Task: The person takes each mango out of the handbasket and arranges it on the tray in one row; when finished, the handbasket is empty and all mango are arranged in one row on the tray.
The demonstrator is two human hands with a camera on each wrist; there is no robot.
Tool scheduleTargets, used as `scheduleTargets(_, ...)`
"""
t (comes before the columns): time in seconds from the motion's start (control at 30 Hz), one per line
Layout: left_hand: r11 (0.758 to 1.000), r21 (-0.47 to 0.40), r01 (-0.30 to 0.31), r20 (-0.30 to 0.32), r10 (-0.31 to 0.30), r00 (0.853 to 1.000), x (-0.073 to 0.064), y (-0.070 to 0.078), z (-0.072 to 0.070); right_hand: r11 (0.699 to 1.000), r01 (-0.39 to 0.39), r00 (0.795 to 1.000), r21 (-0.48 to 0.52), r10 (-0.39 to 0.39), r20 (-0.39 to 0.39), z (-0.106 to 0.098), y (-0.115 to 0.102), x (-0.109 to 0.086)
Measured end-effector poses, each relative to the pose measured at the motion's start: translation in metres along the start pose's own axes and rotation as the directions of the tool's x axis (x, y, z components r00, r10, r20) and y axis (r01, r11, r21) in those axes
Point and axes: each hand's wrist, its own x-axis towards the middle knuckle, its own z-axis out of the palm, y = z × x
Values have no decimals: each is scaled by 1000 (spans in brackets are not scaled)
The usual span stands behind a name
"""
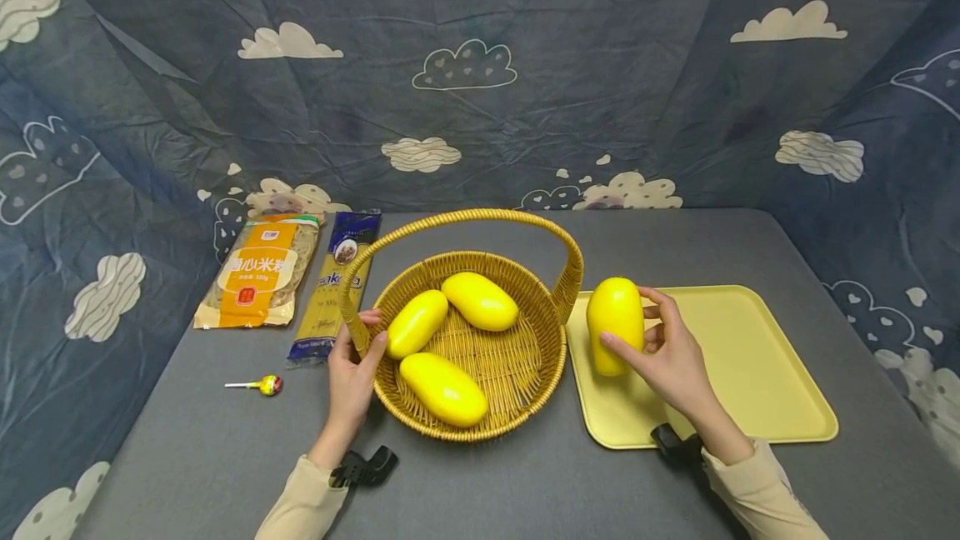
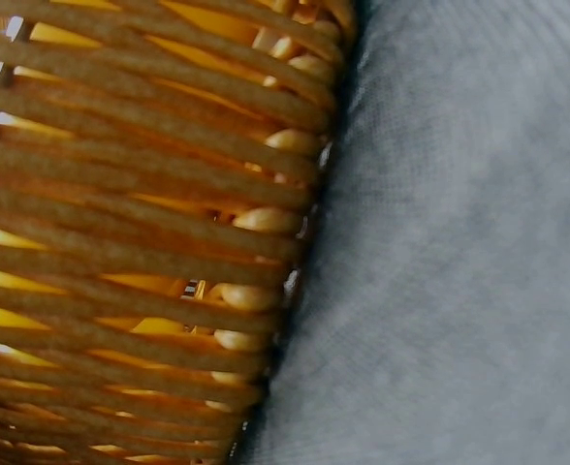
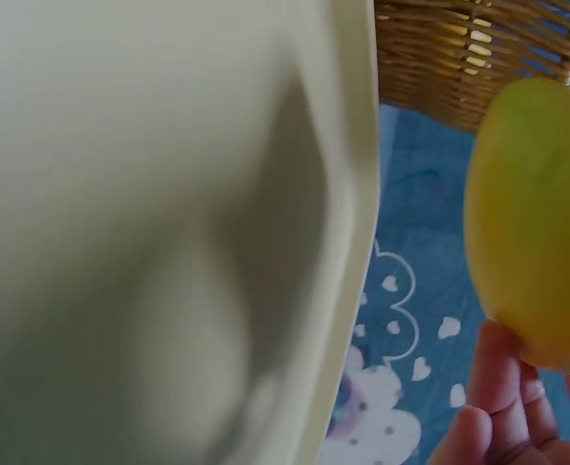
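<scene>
A wicker basket [image 1: 468, 432] with a tall arched handle stands mid-table, with three yellow mangoes inside: one at the back [image 1: 480, 302], one at the left [image 1: 417, 324], one at the front [image 1: 444, 389]. My left hand [image 1: 354, 377] holds the basket's left side where the handle meets the rim. In the left wrist view the woven wall [image 2: 149, 223] fills the left half. My right hand [image 1: 675, 352] grips another mango [image 1: 617, 323] between thumb and fingers, upright over the tray's left edge. The right wrist view has this mango [image 3: 532, 223] at the fingertips, apart from the tray surface.
A pale yellow tray [image 1: 750, 373] lies to the right of the basket. On the left are a bag of rice noodles [image 1: 258, 273], a blue and gold pasta packet [image 1: 326, 298] and a lollipop [image 1: 268, 385]. A cloud-patterned cloth [image 1: 465, 7] hangs behind the grey table [image 1: 525, 498].
</scene>
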Motion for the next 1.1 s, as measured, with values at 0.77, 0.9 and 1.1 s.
scheduleTargets(0.77,1000,2,13,-7,-13,1000,0,0,0,976,-131,967,-171,164,196,-2,9,3)
scheduleTargets(0.9,1000,7,12,-9,-12,1000,0,0,0,972,-143,959,-186,182,216,-2,10,3)
scheduleTargets(1.1,1000,-15,9,-3,-9,1000,0,-1,0,969,-157,945,-193,204,256,-3,10,3)
